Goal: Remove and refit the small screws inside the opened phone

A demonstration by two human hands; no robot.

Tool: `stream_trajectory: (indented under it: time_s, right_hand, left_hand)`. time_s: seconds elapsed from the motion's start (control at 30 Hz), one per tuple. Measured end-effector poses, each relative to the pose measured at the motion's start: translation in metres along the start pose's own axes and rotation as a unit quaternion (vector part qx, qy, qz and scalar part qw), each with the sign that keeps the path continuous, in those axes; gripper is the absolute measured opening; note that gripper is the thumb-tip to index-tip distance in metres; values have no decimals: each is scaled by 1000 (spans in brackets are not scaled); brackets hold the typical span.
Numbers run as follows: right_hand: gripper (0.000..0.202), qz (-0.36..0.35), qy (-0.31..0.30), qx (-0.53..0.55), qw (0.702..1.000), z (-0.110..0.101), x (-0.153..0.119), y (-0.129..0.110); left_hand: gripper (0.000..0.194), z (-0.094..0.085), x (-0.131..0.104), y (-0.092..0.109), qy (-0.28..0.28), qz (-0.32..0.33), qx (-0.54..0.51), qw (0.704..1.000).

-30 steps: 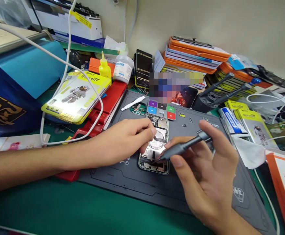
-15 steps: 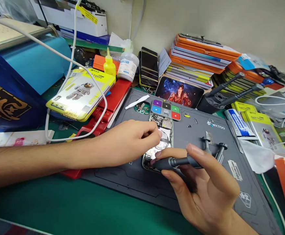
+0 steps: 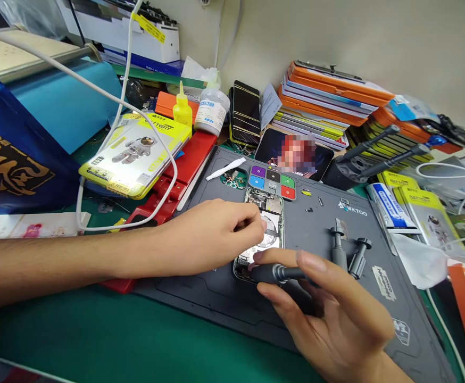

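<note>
An opened phone (image 3: 271, 239) with its inner parts showing lies on the dark grey mat (image 3: 200, 298). My left hand (image 3: 216, 234) rests over the phone's left side with its fingers closed; whatever they pinch is hidden. Between the fingers of my right hand (image 3: 328, 303) is a dark grey screwdriver (image 3: 272, 273), held at a low slant over the phone's lower end. Its tip is hard to make out. Two more grey screwdrivers (image 3: 338, 247) lie on the mat, right of the phone.
Behind the phone sit a coloured square pad (image 3: 272, 181) and a propped phone with a lit screen (image 3: 292, 154). A battery box (image 3: 136, 151) and white cable (image 3: 172, 175) are at left. A black tool holder (image 3: 342, 170) and stacked orange boxes (image 3: 328, 90) stand behind.
The fingers of my right hand have shifted slightly along the screwdriver, and its index finger sits lower. My left hand stays over the phone. The camera view has moved a little.
</note>
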State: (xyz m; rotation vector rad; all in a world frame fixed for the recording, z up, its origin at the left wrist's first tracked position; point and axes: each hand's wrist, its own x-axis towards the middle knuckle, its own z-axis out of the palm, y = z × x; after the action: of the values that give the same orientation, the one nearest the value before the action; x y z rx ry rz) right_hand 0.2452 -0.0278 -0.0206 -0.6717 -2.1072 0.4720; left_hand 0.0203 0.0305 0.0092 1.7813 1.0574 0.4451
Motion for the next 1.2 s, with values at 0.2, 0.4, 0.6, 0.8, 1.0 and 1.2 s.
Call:
stream_trajectory:
  time_s: [0.2, 0.4, 0.6, 0.8, 1.0, 1.2]
  right_hand:
    - [89, -15, -49, -24, 998, -5, 5, -5]
    - [92, -32, -43, -16, 998, -3, 0, -8]
    - [91, -13, -32, 3, 999, -4, -5, -7]
    - [94, -19, -33, 2, 999, -3, -4, -7]
    - [94, -13, -37, -27, 999, -4, -1, -9]
    - [100, -16, -30, -15, 999, -5, -3, -7]
  left_hand:
    - [31, 0, 1, -1, -1, -5, 2, 1000]
    - [27, -2, 0, 2, -6, -12, -6, 1000]
    - [29, -4, 0, 9, -17, -26, 10, 999]
    - [27, -3, 0, 6, -11, -20, 12, 1000]
    - [31, -2, 0, 2, -8, -4, 29, 1000]
    - [32, -1, 1, 1, -6, -7, 42, 999]
